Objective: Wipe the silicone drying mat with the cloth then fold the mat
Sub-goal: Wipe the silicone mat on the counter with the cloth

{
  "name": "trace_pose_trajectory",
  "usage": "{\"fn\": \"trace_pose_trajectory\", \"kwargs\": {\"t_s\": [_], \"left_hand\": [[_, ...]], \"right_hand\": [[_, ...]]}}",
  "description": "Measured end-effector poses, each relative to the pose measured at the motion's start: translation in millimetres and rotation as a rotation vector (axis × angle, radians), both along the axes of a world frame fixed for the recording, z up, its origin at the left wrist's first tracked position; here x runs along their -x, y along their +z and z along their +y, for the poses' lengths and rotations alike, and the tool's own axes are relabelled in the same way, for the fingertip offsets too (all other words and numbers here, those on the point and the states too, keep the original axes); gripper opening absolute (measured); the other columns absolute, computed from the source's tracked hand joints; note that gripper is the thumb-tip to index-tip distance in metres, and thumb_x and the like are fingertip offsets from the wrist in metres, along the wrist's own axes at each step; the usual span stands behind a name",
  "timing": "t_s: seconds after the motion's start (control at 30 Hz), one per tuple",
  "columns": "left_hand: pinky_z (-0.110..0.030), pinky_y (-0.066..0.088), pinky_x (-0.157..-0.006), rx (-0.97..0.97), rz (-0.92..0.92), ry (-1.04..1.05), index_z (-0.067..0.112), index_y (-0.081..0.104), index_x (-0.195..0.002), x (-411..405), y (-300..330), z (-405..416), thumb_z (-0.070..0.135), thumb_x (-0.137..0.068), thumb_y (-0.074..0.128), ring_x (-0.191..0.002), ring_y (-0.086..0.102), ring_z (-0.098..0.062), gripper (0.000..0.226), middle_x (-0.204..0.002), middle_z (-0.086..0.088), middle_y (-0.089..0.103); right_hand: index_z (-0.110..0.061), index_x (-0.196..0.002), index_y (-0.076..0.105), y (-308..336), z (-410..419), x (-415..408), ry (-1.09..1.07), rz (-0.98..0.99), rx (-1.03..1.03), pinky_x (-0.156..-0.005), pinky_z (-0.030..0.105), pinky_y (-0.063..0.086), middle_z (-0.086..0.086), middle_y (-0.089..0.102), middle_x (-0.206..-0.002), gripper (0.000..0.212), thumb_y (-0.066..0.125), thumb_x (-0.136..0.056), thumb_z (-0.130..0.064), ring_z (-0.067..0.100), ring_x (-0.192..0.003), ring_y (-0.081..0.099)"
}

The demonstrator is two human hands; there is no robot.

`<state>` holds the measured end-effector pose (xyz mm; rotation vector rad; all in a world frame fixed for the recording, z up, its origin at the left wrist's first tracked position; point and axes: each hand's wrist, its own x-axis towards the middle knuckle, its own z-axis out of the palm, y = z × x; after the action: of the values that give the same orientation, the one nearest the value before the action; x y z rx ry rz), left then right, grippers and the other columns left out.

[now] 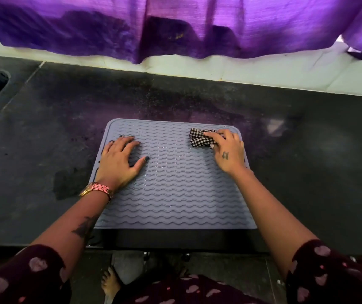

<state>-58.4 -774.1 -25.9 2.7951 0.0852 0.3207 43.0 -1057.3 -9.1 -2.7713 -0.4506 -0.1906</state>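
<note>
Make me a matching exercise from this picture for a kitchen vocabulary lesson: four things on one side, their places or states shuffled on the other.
Things:
1. left hand
2. checked cloth
3. silicone mat
4. purple curtain

Places or states:
A. hangs above the counter's far edge
B. bunched under the right hand, far right of the mat
C. pressed flat, fingers spread
D. lies unfolded on the dark counter

Pairs: 1-C, 2-B, 3-D, 4-A

No printed words, labels, brands or numbers readable anywhere. Only a small dark tattoo mark on the back of the right hand, perhaps two characters, too blurred to make out. Another dark tattoo on the left forearm, a figure rather than lettering. Nothing legible on the wristwatch.
</note>
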Motion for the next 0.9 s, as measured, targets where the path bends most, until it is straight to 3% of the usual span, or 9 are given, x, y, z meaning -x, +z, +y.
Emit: {"fn": "trace_pose_trajectory", "kwargs": {"t_s": [0.07,0.23,0.43,0.53,0.73,0.9], "left_hand": [[-0.042,0.019,-0.114,0.0,-0.002,0.002,0.017,0.054,-0.128,-0.2,-0.3,-0.2,0.067,-0.077,0.028,-0.135,0.037,-0.024,0.076,-0.14,-0.004,0.048],[-0.042,0.016,-0.116,-0.006,0.02,0.001,0.017,0.052,-0.131,-0.5,-2.0,0.8,0.067,-0.077,0.028,-0.137,0.033,-0.024,0.077,-0.143,-0.005,0.045],[-0.041,0.013,-0.118,-0.018,0.05,0.006,0.018,0.048,-0.135,0.7,-4.2,1.6,0.063,-0.08,0.032,-0.139,0.03,-0.025,0.073,-0.147,-0.006,0.041],[-0.041,0.013,-0.118,-0.019,0.063,0.003,0.018,0.048,-0.136,0.7,-3.9,1.9,0.063,-0.08,0.031,-0.139,0.029,-0.026,0.074,-0.147,-0.007,0.041],[-0.04,0.013,-0.118,-0.005,0.06,0.001,0.017,0.047,-0.137,3.4,-2.5,0.2,0.061,-0.081,0.033,-0.14,0.029,-0.025,0.072,-0.147,-0.006,0.041],[-0.04,0.012,-0.118,0.001,0.061,-0.004,0.017,0.046,-0.137,4.5,-0.5,-0.5,0.059,-0.081,0.034,-0.14,0.028,-0.025,0.071,-0.147,-0.007,0.04]], "right_hand": [[-0.032,-0.127,0.054,-2.8,-2.3,18.1,-0.026,-0.06,-0.058,-0.085,0.035,0.03,0.005,0.051,-0.127,0.049,0.05,-0.087,-0.005,0.03,-0.113,0.042],[-0.034,-0.132,0.049,-11.6,-0.4,44.7,-0.057,-0.059,0.009,-0.092,0.038,0.029,0.002,0.047,-0.134,0.044,0.048,-0.093,-0.014,0.028,-0.114,0.039],[-0.031,-0.125,0.057,-6.1,-3.6,71.6,-0.022,-0.097,-0.115,-0.086,0.037,0.033,0.004,0.055,-0.122,0.049,0.058,-0.084,-0.005,0.027,-0.106,0.045],[-0.032,-0.129,0.052,-19.2,-5.3,101.7,-0.022,-0.143,-0.038,-0.086,0.041,0.036,0.005,0.054,-0.126,0.048,0.057,-0.086,-0.011,0.027,-0.106,0.045],[-0.029,-0.122,0.059,-5.8,-5.1,96.3,-0.009,-0.065,-0.128,-0.085,0.034,0.03,0.003,0.055,-0.12,0.048,0.06,-0.081,-0.004,0.024,-0.107,0.044],[-0.029,-0.126,0.057,-18.6,-10.7,143.9,0.007,-0.11,-0.117,-0.085,0.04,0.04,0.006,0.054,-0.122,0.043,0.06,-0.085,-0.013,0.026,-0.106,0.046]]}}
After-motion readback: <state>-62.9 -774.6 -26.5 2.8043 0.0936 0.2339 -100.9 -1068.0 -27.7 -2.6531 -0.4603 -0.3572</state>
